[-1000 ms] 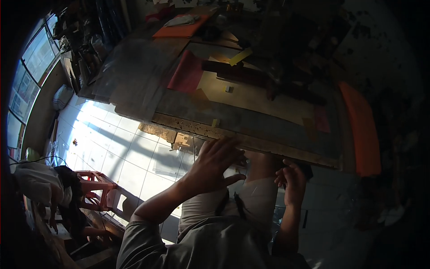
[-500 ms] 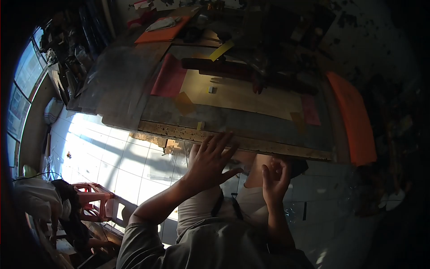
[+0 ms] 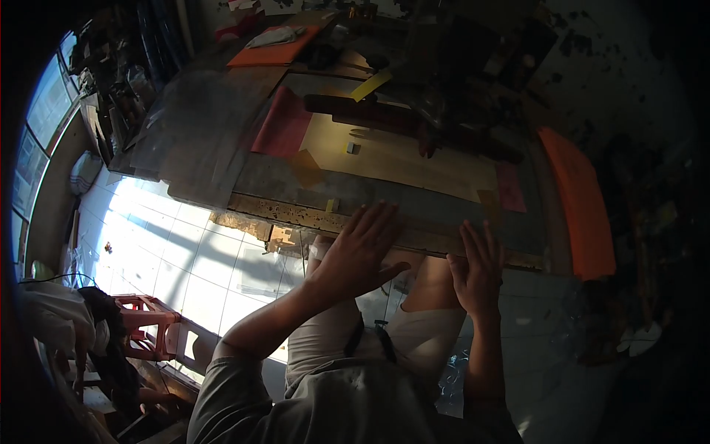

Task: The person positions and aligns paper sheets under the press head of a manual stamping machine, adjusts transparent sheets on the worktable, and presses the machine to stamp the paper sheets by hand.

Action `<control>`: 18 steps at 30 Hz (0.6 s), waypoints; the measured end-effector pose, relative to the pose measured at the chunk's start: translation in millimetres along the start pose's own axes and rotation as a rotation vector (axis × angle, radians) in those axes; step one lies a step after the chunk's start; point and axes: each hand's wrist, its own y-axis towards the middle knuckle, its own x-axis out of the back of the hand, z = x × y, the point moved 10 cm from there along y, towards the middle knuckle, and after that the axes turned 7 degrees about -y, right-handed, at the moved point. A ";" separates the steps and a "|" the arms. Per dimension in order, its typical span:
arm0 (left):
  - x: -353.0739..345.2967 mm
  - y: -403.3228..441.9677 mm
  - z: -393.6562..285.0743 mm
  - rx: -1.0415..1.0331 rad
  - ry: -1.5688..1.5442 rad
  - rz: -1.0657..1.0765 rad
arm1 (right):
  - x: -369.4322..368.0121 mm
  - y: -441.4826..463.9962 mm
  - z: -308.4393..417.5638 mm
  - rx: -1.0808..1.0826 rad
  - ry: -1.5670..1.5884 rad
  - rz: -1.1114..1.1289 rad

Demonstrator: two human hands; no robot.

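Observation:
My left hand [image 3: 364,248] lies with its fingers stretched over the worn wooden front bar [image 3: 285,212] of a flat grey frame. Farther right, the fingers of my right hand [image 3: 481,270] are straight and reach over the same bar. Neither hand holds anything. Beyond them is a long yellow panel [image 3: 421,164] between a pink-red piece [image 3: 281,124] on the left and a pink one [image 3: 510,186] on the right. A small block [image 3: 353,148] sits on the panel, and a yellow tab [image 3: 333,205] by the bar. A dark red long bar [image 3: 359,111] crosses the panel's far side.
An orange stack [image 3: 580,200] stands along the right edge. An orange sheet [image 3: 270,48] with a pale cloth lies at the back left. On the floor side at left are a red stool [image 3: 148,318] and another person [image 3: 55,322] bending.
My right hand has risen from beside my lap to the wooden bar, and its curled fingers have straightened. My left hand has shifted slightly forward over the bar.

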 end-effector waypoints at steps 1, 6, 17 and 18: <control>7.9 -2.1 10.2 0.022 0.038 -0.013 | 0.3 1.0 -2.0 0.001 -0.010 0.012; -5.6 -8.1 21.1 0.024 0.117 0.026 | 3.0 11.0 -2.0 0.031 0.043 0.032; -49.7 17.1 1.0 0.087 0.234 0.022 | -5.2 16.8 -4.0 0.096 -0.037 0.112; -52.1 20.7 2.4 0.076 0.221 0.017 | -5.1 19.1 -5.1 0.103 -0.066 0.103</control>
